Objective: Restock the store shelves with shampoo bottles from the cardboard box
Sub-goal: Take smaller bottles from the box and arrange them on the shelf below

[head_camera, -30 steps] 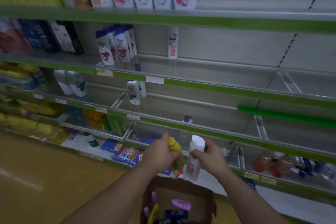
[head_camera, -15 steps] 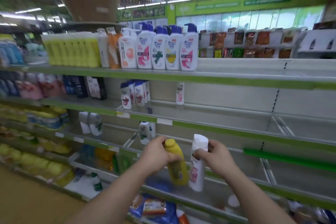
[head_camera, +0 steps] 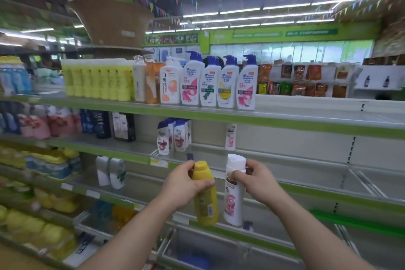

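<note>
My left hand [head_camera: 183, 184] grips a yellow shampoo bottle [head_camera: 206, 204] near its cap, upright in front of the shelves. Beside it my right hand [head_camera: 255, 178] holds a white bottle with a pink label [head_camera: 233, 201] by its upper part. Both bottles hang side by side at the level of the third shelf [head_camera: 317, 195]. The cardboard box is out of view.
The top shelf [head_camera: 306, 114] carries white pump bottles [head_camera: 219, 85] and yellow tubes [head_camera: 98, 81], bare to the right. On the second shelf [head_camera: 285, 158] stand a few small white bottles [head_camera: 173, 136] and one lone bottle [head_camera: 230, 137]. A green rail [head_camera: 359, 221] lies lower right.
My view has swung up from the cardboard box and low shelves to the upper shelves. Both hands have risen with the two bottles still held.
</note>
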A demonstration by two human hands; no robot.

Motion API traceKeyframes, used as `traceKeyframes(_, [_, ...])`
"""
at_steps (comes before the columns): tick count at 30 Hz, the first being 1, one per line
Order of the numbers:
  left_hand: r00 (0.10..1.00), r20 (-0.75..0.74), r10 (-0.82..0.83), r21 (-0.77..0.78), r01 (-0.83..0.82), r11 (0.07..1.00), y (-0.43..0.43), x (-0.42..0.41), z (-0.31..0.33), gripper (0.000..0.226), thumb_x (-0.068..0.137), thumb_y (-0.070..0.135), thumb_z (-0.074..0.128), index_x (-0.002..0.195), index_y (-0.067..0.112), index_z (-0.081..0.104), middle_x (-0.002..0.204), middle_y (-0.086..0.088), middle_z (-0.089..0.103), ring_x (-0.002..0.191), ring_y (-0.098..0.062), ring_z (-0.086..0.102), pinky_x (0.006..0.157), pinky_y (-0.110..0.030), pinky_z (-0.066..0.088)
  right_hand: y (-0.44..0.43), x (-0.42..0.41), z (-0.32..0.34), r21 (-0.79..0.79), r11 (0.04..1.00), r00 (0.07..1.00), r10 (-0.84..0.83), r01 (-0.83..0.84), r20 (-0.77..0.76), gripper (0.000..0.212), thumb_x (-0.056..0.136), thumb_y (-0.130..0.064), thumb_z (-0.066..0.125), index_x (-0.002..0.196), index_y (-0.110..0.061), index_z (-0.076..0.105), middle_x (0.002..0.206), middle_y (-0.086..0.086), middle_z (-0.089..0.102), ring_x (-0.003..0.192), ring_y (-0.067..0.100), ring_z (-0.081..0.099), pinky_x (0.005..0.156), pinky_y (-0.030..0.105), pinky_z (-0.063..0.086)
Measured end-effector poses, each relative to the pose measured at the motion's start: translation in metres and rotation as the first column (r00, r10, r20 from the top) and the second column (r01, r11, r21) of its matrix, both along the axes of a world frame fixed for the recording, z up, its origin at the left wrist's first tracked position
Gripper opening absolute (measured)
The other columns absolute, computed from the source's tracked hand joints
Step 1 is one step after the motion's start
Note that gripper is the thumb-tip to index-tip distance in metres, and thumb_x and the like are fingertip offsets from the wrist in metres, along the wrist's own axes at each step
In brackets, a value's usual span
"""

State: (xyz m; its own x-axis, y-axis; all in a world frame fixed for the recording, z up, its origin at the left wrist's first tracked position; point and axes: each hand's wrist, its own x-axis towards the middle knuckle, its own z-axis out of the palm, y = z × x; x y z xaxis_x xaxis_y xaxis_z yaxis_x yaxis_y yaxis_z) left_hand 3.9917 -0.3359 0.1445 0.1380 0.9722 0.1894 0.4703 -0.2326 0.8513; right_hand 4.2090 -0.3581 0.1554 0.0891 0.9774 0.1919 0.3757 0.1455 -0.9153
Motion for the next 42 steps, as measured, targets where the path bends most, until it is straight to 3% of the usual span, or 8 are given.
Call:
traceKeyframes(5, [0.996,-0.014,-0.085,0.007,0.085,0.996,0.047,-0.052,0.000,0.034,0.071,0.047,0.084,0.093,0.032,0.064,0.089,0.012,0.072,0.086,-0.006,0.068,0.083,-0.039,0.059,0.044,-0.055,0.001,0.016,0.999,0.999,-0.033,0.033,0.003,0.014,0.085,-0.016,0.074,0.098,-0.018,0.071,0.084,-0.003,0.075,0.063,-0.001,0.065,0.056,0.012,0.046])
traceKeyframes(9, [0.986,-0.045,-0.160,0.012,0.161,0.987,0.093,-0.099,-0.003,0.034,0.072,0.048,0.083,0.095,0.033,0.063,0.090,0.014,0.071,0.086,-0.005,0.067,0.082,-0.036,0.060,0.082,-0.101,-0.009,0.008,0.992,0.992,-0.126,0.126,-0.005,0.016,0.083,-0.020,0.075,0.099,-0.019,0.071,0.088,-0.003,0.076,0.080,0.013,0.072,0.073,0.032,0.056])
traceKeyframes(21, [0.936,-0.050,-0.348,-0.028,0.347,0.937,0.184,-0.168,-0.015,0.043,0.065,0.060,0.081,0.097,0.040,0.060,0.092,0.016,0.069,0.087,-0.006,0.066,0.081,-0.039,0.060,0.125,-0.190,-0.008,-0.047,0.926,0.927,-0.376,0.374,-0.017,0.012,0.086,-0.020,0.075,0.097,-0.017,0.072,0.086,-0.001,0.077,0.072,0.006,0.068,0.061,0.021,0.051])
traceKeyframes(29, [0.927,-0.049,-0.372,-0.018,0.372,0.928,0.197,-0.165,-0.012,0.041,0.063,0.065,0.078,0.092,0.042,0.059,0.088,0.015,0.069,0.083,-0.007,0.067,0.076,-0.040,0.061,0.135,-0.184,0.010,-0.022,0.885,0.885,-0.465,0.465,-0.006,0.013,0.081,-0.022,0.080,0.092,-0.019,0.074,0.085,-0.003,0.077,0.078,0.015,0.070,0.070,0.034,0.053])
traceKeyframes(33, [0.926,-0.064,-0.372,-0.003,0.373,0.928,0.196,-0.158,-0.006,0.038,0.068,0.060,0.080,0.093,0.039,0.060,0.090,0.014,0.069,0.083,-0.006,0.066,0.077,-0.038,0.060,0.140,-0.166,0.018,0.012,0.863,0.861,-0.503,0.506,-0.076,0.023,0.081,-0.016,0.080,0.100,-0.013,0.068,0.086,0.000,0.077,0.076,0.016,0.070,0.068,0.034,0.053])
traceKeyframes(36, [0.926,-0.061,-0.372,-0.009,0.372,0.928,0.193,-0.147,-0.003,0.039,0.069,0.059,0.080,0.096,0.040,0.060,0.092,0.015,0.069,0.085,-0.005,0.066,0.078,-0.038,0.061,0.144,-0.142,0.019,0.018,0.852,0.846,-0.518,0.524,-0.129,0.030,0.081,-0.015,0.080,0.106,-0.009,0.064,0.089,0.002,0.076,0.082,0.020,0.071,0.075,0.041,0.056])
traceKeyframes(42, [0.950,-0.029,-0.311,-0.014,0.311,0.950,0.180,-0.112,0.005,0.037,0.071,0.056,0.081,0.097,0.040,0.060,0.093,0.016,0.069,0.087,-0.003,0.066,0.082,-0.038,0.060,0.159,-0.075,0.013,0.025,0.866,0.862,-0.494,0.500,-0.117,0.029,0.079,-0.022,0.082,0.101,-0.020,0.064,0.093,0.002,0.077,0.089,0.023,0.073,0.087,0.053,0.057])
